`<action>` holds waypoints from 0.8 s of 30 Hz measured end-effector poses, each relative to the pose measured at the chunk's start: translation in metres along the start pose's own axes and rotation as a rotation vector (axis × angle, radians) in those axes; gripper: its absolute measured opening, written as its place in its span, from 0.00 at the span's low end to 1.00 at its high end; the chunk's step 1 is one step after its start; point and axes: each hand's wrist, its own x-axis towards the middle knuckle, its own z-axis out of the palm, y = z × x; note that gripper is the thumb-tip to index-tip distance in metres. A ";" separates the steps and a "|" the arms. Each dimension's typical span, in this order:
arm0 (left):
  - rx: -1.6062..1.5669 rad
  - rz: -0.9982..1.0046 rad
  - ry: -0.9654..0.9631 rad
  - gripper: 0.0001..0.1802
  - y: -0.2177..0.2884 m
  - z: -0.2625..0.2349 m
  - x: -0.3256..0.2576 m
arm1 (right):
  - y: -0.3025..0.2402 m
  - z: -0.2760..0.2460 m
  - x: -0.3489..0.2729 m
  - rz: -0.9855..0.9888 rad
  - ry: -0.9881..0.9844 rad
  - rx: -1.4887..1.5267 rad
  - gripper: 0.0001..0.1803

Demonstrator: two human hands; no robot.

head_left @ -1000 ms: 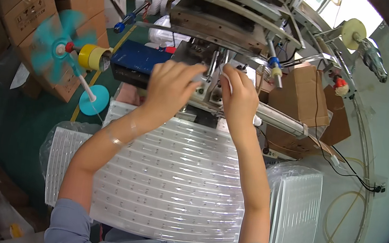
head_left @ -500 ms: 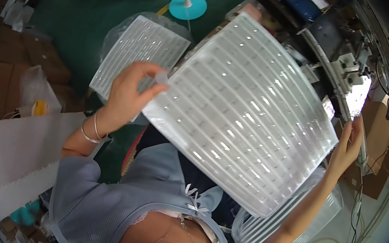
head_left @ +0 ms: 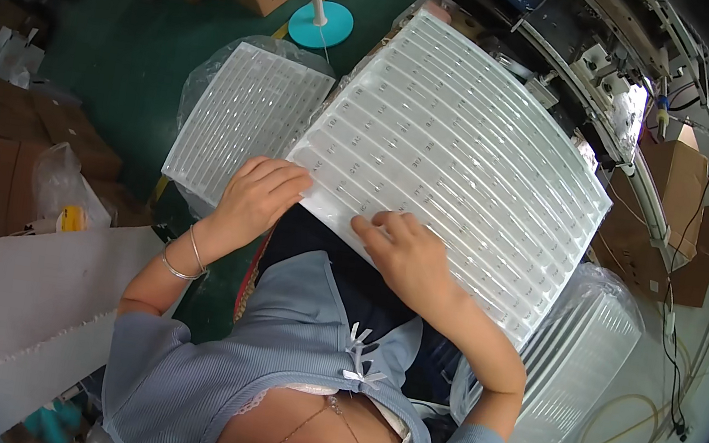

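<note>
A large white ribbed plastic tray (head_left: 472, 156) lies tilted in front of me, with rows of small dark marks along its grooves and a glossy clear surface. At its near left corner, my left hand (head_left: 260, 199) grips the edge, fingers pressed together and the thumb hidden. My right hand (head_left: 408, 261) is over the near edge, a little to the right of the left one. Its fingers are bent inward close to the tray's surface, and whatever lies between their tips is too small to make out.
Bagged ribbed trays stand at the left (head_left: 246, 120) and at the lower right (head_left: 584, 363). Machinery with a metal rail (head_left: 600, 120) runs along the far right. Cardboard boxes (head_left: 29, 149), a white foam board (head_left: 45, 296) and a turquoise round stand base (head_left: 320, 25) are around me.
My right hand has left the tray's right side and come to its near edge. My left hand has turned down onto the corner; the small translucent piece it pinched no longer shows.
</note>
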 end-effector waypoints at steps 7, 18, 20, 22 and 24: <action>0.043 -0.058 0.005 0.17 0.004 -0.009 0.000 | 0.002 -0.012 0.004 -0.011 0.002 0.249 0.12; -0.407 -0.116 0.145 0.15 -0.005 0.002 0.113 | 0.131 -0.091 -0.022 0.700 0.589 0.518 0.08; -0.371 0.041 0.202 0.15 0.002 0.016 0.154 | 0.142 -0.101 -0.030 0.632 0.734 0.431 0.08; -0.293 0.172 0.267 0.17 0.010 0.033 0.199 | 0.156 -0.112 -0.037 0.592 0.823 0.382 0.11; -0.231 0.101 0.275 0.20 0.031 0.044 0.243 | 0.163 -0.122 -0.039 0.571 0.869 0.413 0.12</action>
